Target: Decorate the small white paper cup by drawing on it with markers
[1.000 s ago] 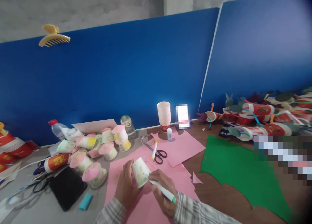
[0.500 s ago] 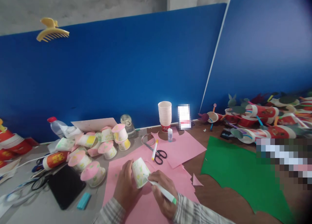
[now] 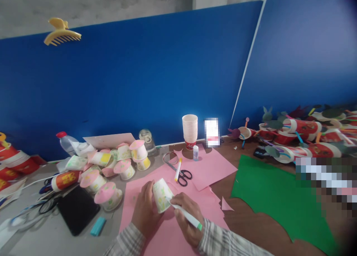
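Blue partition (image 3: 139,74) at rear; both grips loaded

Pink paper (image 3: 209,170) lies spread before it. Left hand (image 3: 145,211) and right hand (image 3: 192,207), both occupied, are over the paper. Paper cup (image 3: 162,196), green-and-yellow patterned, is tilted in the left hand's grasp. Black-handled scissors (image 3: 182,175) lie beyond the cup. Green-ended marker (image 3: 192,219): pinched in the right hand, tip at the cup's side.

The white paper cup with green and yellow drawings (image 3: 162,195) hides bits of the left fingers (image 3: 147,193). Right of the cup, the white pen with a green end (image 3: 191,219) has a tip too tiny to make out. Far left of the cup, the edge cuts off red paper cups (image 3: 24,166). Behind the cup, to its right, squares blur something white (image 3: 212,131).
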Motion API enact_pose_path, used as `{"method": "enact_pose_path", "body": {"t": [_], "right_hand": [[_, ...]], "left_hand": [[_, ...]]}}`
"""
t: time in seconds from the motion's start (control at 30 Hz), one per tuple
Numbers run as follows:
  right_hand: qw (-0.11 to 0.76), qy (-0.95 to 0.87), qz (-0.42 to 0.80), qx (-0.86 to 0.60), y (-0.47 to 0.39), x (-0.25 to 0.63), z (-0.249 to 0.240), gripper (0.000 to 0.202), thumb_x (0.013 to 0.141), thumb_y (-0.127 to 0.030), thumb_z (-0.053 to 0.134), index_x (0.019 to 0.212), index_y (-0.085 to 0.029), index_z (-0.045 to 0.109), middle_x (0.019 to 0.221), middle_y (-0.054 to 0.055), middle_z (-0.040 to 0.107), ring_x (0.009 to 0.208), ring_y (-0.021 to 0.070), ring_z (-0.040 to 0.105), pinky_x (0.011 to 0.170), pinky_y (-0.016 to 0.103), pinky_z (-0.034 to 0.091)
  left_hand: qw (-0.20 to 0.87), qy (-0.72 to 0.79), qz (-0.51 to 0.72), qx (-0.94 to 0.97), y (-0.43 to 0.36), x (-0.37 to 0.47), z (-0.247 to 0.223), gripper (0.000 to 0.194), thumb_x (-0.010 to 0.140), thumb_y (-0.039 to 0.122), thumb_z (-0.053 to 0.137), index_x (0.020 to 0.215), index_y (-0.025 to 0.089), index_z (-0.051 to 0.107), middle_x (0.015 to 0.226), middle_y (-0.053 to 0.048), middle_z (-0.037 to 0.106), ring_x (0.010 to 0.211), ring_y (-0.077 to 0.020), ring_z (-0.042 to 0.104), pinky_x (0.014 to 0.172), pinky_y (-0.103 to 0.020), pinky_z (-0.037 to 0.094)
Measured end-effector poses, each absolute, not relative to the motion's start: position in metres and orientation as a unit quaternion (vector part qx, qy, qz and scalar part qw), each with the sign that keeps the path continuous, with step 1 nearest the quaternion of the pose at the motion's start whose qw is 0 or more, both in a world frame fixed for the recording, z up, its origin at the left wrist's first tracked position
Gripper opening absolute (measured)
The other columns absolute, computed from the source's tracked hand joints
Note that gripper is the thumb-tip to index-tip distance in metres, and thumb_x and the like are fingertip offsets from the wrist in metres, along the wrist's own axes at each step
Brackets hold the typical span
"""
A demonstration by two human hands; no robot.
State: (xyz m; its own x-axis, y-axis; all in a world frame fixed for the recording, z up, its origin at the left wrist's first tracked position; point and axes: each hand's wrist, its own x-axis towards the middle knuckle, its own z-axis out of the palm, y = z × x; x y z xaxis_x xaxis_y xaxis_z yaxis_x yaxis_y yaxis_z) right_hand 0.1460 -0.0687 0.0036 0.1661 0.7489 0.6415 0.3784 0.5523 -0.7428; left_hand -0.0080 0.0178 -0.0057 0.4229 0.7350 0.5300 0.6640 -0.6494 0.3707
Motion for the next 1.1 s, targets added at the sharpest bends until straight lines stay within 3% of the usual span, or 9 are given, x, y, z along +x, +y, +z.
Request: {"method": "enact_pose_path", "body": {"t": [0.43,1.1], "right_hand": [[0.616,-0.639,0.150,-0.437,-0.0705,0.1462,0.0038,0.017,0.079,-0.018,0.048,0.090,-0.020,0.061,0.075,0.003,0.062,0.069,0.0195,0.061,0.062,0.029,0.051],[0.624,-0.629,0.156,-0.437,-0.0690,0.1450,0.0026,0.019,0.077,-0.016,0.049,0.092,-0.021,0.060,0.073,0.002,0.061,0.064,0.0180,0.061,0.058,0.028,0.051]], "left_hand": [[0.052,0.411,0.335,0.846,0.0183,-0.0092,-0.0052,0.084,0.050,0.051,0.061,0.118,0.018,0.024,0.109,-0.011,0.044,0.099,-0.0279,0.044,0.079,-0.043,0.042],[0.037,0.414,0.345,0.841,0.0176,-0.0082,-0.0050,0.085,0.050,0.054,0.062,0.117,0.017,0.026,0.106,-0.010,0.046,0.097,-0.0271,0.045,0.079,-0.042,0.044]]}}
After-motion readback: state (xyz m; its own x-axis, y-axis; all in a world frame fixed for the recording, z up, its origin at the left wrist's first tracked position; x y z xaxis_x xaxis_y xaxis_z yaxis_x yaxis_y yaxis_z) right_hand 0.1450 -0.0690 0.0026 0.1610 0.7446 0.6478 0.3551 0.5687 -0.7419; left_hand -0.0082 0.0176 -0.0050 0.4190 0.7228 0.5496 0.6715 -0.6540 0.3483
